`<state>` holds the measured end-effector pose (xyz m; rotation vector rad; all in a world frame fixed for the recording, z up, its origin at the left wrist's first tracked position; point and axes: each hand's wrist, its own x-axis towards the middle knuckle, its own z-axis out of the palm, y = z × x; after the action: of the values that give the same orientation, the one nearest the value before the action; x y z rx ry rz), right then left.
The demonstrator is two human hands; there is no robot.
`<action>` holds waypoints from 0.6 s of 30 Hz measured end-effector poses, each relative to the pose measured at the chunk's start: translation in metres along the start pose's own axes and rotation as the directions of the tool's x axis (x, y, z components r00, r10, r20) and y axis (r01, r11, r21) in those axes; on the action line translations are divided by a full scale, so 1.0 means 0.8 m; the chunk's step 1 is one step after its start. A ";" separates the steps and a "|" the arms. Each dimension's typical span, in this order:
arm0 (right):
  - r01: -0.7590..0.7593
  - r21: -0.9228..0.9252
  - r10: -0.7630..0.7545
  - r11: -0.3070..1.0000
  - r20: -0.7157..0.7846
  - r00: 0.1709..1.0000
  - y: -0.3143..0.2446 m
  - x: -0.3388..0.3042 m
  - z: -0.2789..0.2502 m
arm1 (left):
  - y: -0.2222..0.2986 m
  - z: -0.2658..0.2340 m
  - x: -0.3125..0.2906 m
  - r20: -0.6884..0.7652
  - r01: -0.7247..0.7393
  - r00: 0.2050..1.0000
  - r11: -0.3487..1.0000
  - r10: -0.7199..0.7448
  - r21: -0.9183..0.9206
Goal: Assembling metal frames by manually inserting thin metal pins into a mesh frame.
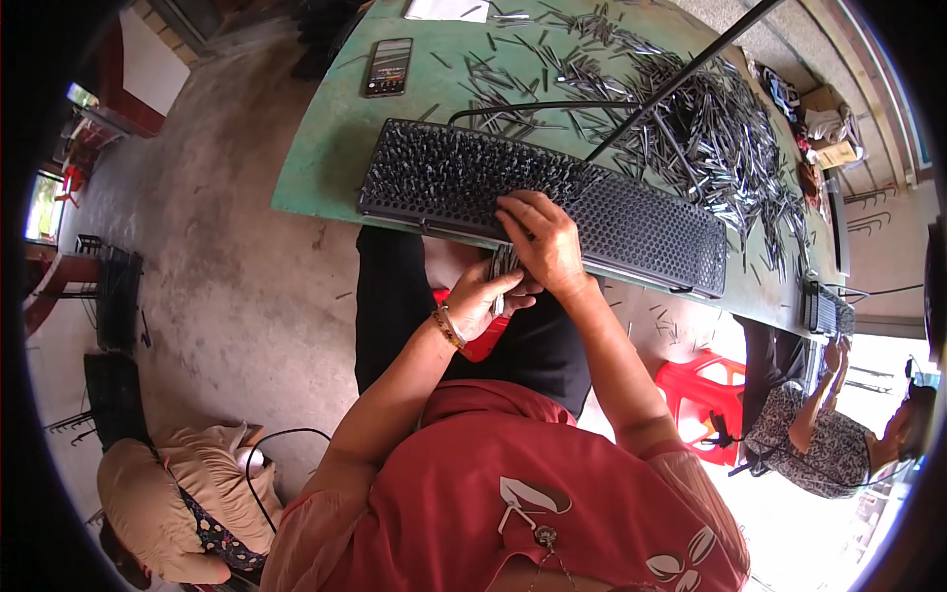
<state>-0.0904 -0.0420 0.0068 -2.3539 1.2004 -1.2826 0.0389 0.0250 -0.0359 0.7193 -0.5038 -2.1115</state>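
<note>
A long black perforated rack (651,237) lies at the table's near edge. Its left part bristles with upright thin dark pieces (444,163), while the holes on the right show bare. My right hand (546,242) reaches over the near rim, fingers bent together at the border of the filled part; whatever they pinch is too small to make out. Just below the rim, my left hand (476,301) is closed round a bundle of thin metal strips (504,264). The two hands are close together, and the right one partly covers the left fingertips.
A heap of loose dark metal strips (720,138) spreads over the green table (326,148). A phone (389,67) lies at the left. A black rod (681,79) slants above the rack. Two other people (814,434) are nearby, one beside a red stool (705,395).
</note>
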 end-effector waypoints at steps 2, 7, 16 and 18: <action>-0.012 -0.074 0.016 0.997 0.065 0.998 -0.007 0.001 -0.004 | 0.001 0.001 -0.002 -0.002 -0.013 1.000 1.000 0.013 -0.027; -0.211 0.048 0.211 0.976 -0.001 0.978 -0.011 0.003 -0.025 | 0.004 0.001 -0.003 0.020 0.005 1.000 1.000 -0.005 -0.020; -0.583 0.279 0.459 0.763 0.402 0.792 -0.002 -0.021 -0.056 | 0.005 0.015 -0.002 0.087 -0.072 0.994 0.997 0.070 0.018; -0.635 0.278 0.513 0.720 0.403 0.758 -0.003 -0.019 -0.057 | 0.006 0.017 -0.002 0.099 -0.073 0.992 0.997 0.073 0.002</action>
<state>-0.1290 -0.0206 0.0257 -1.5965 1.2798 -0.8107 0.0338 0.0249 -0.0224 0.5930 -0.5811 -2.0851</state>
